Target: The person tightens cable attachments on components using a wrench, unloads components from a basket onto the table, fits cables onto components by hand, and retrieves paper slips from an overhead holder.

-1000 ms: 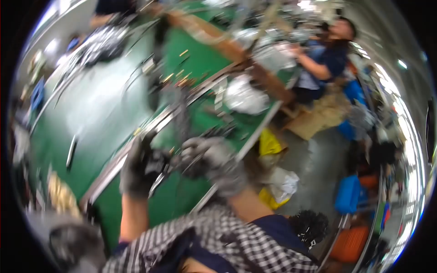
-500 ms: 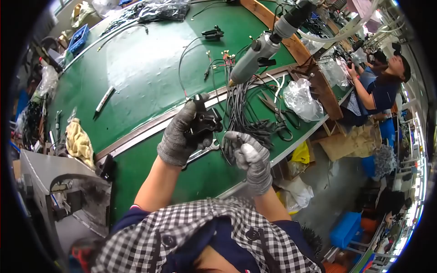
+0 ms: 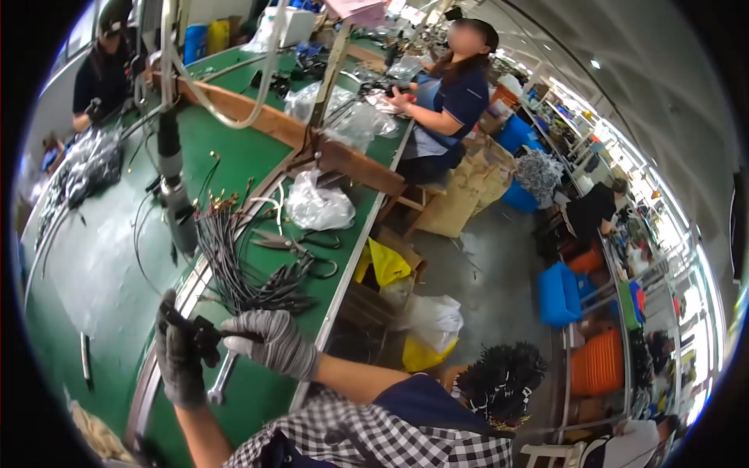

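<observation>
My left hand (image 3: 179, 360), in a grey work glove, grips a black bracket-shaped part (image 3: 204, 337) over the metal edge of the bench. My right hand (image 3: 275, 343), gloved too, has its fingers closed on a thin black piece (image 3: 243, 335) that points at the part; whether the two touch, I cannot tell. Just below the hands lies an open-end wrench (image 3: 223, 377). Beyond them is a bundle of dark cables (image 3: 238, 269) with small brass-coloured ends. A pair of scissors (image 3: 275, 240) rests beside the bundle.
A power screwdriver (image 3: 176, 204) hangs over the green bench (image 3: 234, 148). A clear plastic bag (image 3: 320, 204) and a wooden rail (image 3: 355, 160) lie farther back. A marker (image 3: 86, 363) is at left. One co-worker (image 3: 460, 93) stands across; another person (image 3: 109, 70) is at far left.
The view has swung to the right, bringing the aisle and co-workers more into sight. My right hand has come up close to the black part in my left hand.
</observation>
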Demonstrator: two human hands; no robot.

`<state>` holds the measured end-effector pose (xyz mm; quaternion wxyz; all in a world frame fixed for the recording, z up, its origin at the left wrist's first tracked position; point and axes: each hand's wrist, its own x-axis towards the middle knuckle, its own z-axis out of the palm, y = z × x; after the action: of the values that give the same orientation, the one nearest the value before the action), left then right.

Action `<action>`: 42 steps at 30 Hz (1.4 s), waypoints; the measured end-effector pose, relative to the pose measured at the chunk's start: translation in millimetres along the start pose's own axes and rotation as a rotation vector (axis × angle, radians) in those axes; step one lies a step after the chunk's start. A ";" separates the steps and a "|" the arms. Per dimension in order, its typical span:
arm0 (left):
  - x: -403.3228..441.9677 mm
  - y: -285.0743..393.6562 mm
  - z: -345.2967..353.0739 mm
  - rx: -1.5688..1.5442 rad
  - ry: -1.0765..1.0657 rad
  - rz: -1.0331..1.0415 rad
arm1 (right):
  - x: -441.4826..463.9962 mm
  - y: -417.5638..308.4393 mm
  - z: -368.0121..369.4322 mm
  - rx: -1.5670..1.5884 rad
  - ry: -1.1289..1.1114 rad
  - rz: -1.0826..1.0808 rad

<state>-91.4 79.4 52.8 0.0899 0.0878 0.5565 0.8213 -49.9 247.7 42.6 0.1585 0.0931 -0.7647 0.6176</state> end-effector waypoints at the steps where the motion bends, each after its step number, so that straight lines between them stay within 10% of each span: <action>1: -2.4 2.9 2.5 0.004 -0.010 0.045 | -0.1 -1.1 -0.4 0.021 -0.004 0.031; 19: -2.7 3.5 -28.0 0.094 -0.301 0.023 | -6.9 -9.2 1.6 -0.350 0.097 -0.355; 27: 0.8 7.6 -28.7 -0.119 -0.257 -0.230 | 3.3 -7.8 -10.9 -0.005 0.033 -0.105; 35: -0.9 -0.9 -10.5 -0.129 -0.201 -0.304 | 5.1 -10.2 5.9 -0.106 -0.228 -0.363; 42: -1.7 -4.6 8.6 -0.065 -0.065 -0.142 | -2.1 -2.8 11.4 -0.176 -0.186 -0.237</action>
<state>-87.4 88.4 51.6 0.1689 0.0719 0.5312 0.8271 -48.5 235.9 42.3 0.1665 0.2253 -0.8108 0.5140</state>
